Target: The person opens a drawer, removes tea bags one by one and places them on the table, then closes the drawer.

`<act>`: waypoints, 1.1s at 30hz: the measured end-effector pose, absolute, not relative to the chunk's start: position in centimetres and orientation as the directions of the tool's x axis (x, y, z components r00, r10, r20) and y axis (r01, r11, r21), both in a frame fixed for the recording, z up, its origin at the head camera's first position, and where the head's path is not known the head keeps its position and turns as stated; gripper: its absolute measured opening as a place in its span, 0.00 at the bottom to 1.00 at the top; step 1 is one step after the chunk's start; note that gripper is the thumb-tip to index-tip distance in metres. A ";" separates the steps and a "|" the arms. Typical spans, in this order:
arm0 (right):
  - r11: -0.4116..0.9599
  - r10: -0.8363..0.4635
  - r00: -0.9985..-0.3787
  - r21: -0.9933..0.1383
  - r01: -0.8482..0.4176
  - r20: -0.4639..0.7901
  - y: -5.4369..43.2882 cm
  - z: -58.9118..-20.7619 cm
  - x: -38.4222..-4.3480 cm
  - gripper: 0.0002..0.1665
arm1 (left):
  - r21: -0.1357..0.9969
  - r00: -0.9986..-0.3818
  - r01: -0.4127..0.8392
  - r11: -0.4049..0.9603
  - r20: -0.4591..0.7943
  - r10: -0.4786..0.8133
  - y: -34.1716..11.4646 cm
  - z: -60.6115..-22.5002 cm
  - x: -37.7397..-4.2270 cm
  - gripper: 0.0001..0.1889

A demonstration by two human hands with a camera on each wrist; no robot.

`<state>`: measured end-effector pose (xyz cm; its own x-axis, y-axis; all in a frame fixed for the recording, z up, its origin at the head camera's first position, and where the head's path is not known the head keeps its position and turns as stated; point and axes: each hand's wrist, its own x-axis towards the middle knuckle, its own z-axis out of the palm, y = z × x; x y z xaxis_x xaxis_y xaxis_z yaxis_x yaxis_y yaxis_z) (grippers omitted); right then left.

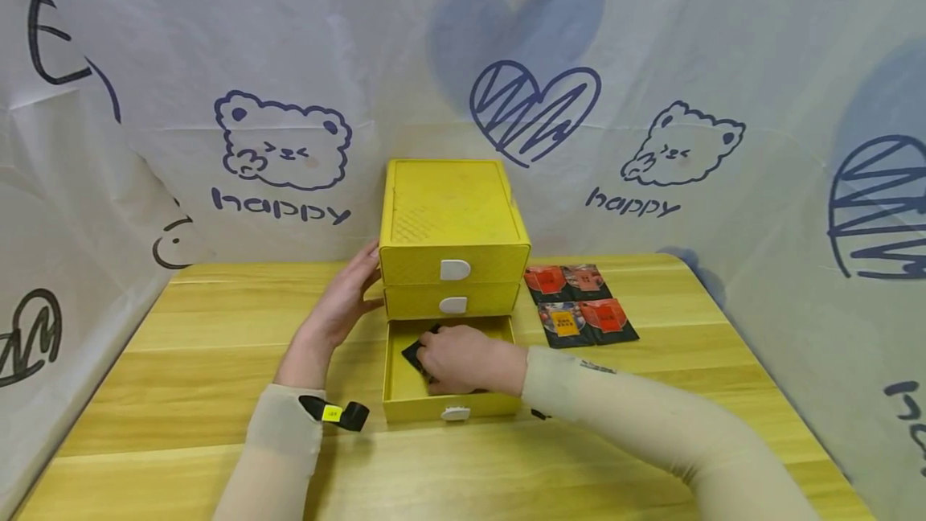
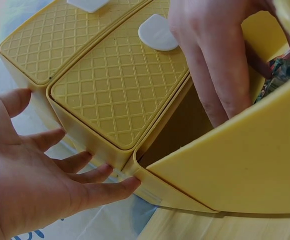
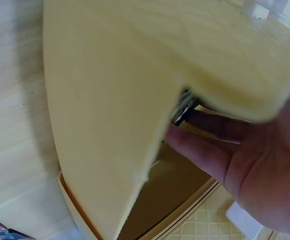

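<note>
A yellow drawer box (image 1: 456, 199) stands on the table with its bottom drawer (image 1: 452, 408) pulled out. My right hand (image 1: 463, 360) reaches down into that drawer and holds a dark packet (image 1: 414, 354) at its fingertips. In the right wrist view the drawer front hides most of the packet (image 3: 183, 107). Spread along the box's left side, my left hand (image 2: 50, 170) has its fingertips at the wall by the drawer seams. The middle drawer, with a white pull tab (image 2: 157, 32), is closed, as is the top one.
Several black packets with red or orange labels (image 1: 604, 316) lie in two rows on the table, right of the box. A white cloth (image 1: 289, 38) with bear and heart drawings hangs behind the wooden table (image 1: 195, 392).
</note>
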<state>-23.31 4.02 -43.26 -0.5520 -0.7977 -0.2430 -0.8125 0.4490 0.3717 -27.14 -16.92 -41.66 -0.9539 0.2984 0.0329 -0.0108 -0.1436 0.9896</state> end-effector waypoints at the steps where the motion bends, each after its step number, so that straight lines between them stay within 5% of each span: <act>1: 0.450 -0.798 -0.550 0.364 -0.815 -0.246 4.0 -43.2 -23.3 0.30 | 0.990 -0.954 -0.008 -0.141 0.035 0.299 -16.9 -41.7 -27.1 0.32; 24: 0.513 -0.797 -0.548 0.193 -0.836 -0.252 4.7 -43.0 -23.6 0.29 | 0.990 -0.952 -0.005 -0.139 0.038 0.304 -16.9 -41.7 -27.0 0.32; 33: 0.522 -0.826 -0.546 0.175 -0.835 -0.139 5.5 -43.0 -23.6 0.22 | 0.990 -0.951 -0.002 -0.140 0.042 0.307 -16.9 -41.7 -27.0 0.32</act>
<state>-23.64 5.49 -43.04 -0.5458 -0.8263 -0.1391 -0.8348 0.5219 0.1754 -27.05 -16.89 -41.67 -0.9508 0.3070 0.0417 -0.0018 -0.1402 0.9901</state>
